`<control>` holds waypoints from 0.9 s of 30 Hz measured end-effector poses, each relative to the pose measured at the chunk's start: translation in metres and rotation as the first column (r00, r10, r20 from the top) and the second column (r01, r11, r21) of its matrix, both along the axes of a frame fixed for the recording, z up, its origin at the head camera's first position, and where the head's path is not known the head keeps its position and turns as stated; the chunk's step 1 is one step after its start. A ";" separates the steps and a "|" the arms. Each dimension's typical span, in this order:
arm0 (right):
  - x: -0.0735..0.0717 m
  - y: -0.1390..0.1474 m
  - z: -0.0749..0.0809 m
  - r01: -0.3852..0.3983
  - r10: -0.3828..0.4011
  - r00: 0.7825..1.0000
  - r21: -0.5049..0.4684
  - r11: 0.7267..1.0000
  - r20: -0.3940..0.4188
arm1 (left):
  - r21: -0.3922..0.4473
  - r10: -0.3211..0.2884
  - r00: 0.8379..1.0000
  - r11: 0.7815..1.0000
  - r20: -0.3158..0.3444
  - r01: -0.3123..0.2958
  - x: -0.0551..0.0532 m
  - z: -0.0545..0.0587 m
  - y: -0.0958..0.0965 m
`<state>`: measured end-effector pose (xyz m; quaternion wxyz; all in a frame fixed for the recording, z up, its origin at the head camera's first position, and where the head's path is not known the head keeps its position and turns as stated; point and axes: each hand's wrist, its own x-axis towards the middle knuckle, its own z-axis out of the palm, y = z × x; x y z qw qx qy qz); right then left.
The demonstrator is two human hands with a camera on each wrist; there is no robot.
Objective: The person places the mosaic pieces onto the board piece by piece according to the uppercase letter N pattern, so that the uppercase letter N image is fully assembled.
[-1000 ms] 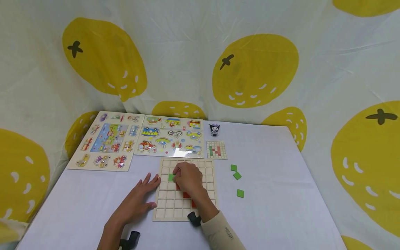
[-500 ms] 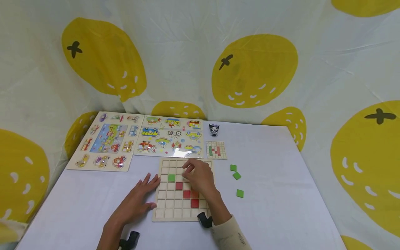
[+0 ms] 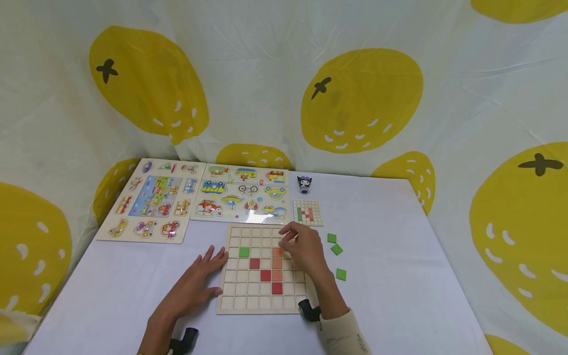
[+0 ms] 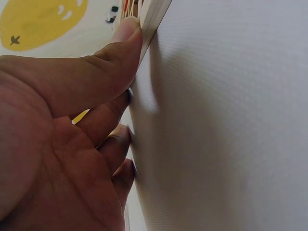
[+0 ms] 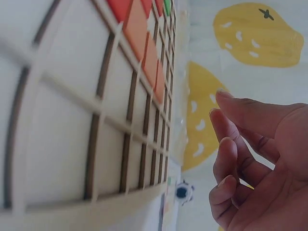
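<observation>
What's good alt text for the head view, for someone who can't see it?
A person's right hand hovers over a gridded board showing one green tile, three red tiles and three orange tiles; the left hand touches its left edge. Three loose green tiles lie to its right, picture puzzles behind it.

Soft even light, glare on picture puzzle (image 3: 235,194), shadow on tablecloth (image 4: 202,120), grid board (image 5: 67,120) blurred up close

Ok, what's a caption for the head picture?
Left hand touching the grid board, right hand above it, three loose green tiles alongside.
</observation>
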<state>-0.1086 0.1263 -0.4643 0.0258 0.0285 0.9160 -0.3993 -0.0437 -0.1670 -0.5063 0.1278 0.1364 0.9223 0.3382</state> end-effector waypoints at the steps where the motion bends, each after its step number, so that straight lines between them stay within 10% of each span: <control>1: 0.000 0.003 -0.001 0.007 -0.007 1.000 0.003 1.000 -0.002 | -0.002 -0.002 1.000 1.000 0.004 0.002 0.000 0.000 0.000; 27: -0.010 0.085 -0.018 0.174 -0.176 0.984 0.115 0.978 0.012 | -0.007 0.000 1.000 1.000 0.017 0.000 -0.001 0.000 -0.001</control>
